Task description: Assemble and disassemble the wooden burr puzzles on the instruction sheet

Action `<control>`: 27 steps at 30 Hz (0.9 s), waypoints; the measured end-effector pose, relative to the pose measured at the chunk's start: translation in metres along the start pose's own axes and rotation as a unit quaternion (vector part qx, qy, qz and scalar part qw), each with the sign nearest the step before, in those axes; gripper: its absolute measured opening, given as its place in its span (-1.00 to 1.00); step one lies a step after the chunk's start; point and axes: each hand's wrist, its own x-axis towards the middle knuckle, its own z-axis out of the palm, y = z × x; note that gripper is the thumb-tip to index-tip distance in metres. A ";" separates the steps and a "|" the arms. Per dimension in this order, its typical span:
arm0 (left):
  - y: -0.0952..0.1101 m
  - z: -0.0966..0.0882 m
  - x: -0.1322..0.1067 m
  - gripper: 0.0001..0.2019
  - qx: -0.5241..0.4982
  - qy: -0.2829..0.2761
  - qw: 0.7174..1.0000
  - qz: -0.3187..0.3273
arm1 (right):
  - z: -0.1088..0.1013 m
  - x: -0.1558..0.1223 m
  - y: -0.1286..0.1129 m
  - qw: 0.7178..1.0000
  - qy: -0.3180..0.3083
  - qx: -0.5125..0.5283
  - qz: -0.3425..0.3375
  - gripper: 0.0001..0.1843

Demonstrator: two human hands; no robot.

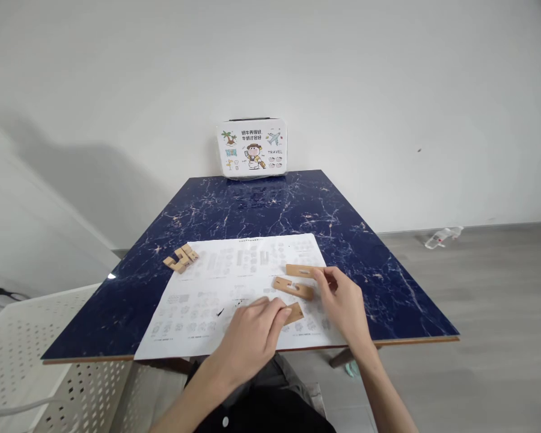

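My left hand [255,328] is closed on one end of a flat wooden puzzle piece [294,313], whose other end sticks out to the right. With thumb and fingers, my right hand [342,297] pinches the right end of a slotted wooden piece [300,270]. Between the two hands a notched wooden piece [293,288] lies on the printed sheet [252,288], touched by neither hand as far as I can see. At the sheet's upper left corner sits a small group of notched wooden blocks [181,257].
The sheet lies on a dark blue marbled table [261,210]. A white cartoon-printed case [252,148] stands at the back against the wall. To the left is a white perforated stand [22,343]; a clear plastic item [442,237] lies on the floor at right.
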 end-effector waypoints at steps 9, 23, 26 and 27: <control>-0.036 0.025 0.043 -0.61 0.164 -0.001 0.960 0.228 | 0.009 -0.001 0.020 0.996 -0.032 -0.034 -0.082 -0.64; -0.012 0.038 0.060 -0.31 0.090 -0.059 0.979 0.172 | 0.009 0.000 0.020 0.997 -0.019 0.000 -0.069 -0.62; -0.016 0.044 0.064 -0.37 0.093 -0.089 0.976 0.173 | 0.009 -0.002 0.020 0.998 -0.015 0.008 -0.060 -0.64; -0.019 0.042 0.065 -0.39 0.094 -0.094 0.976 0.171 | 0.009 -0.002 0.020 0.998 -0.017 0.008 -0.060 -0.65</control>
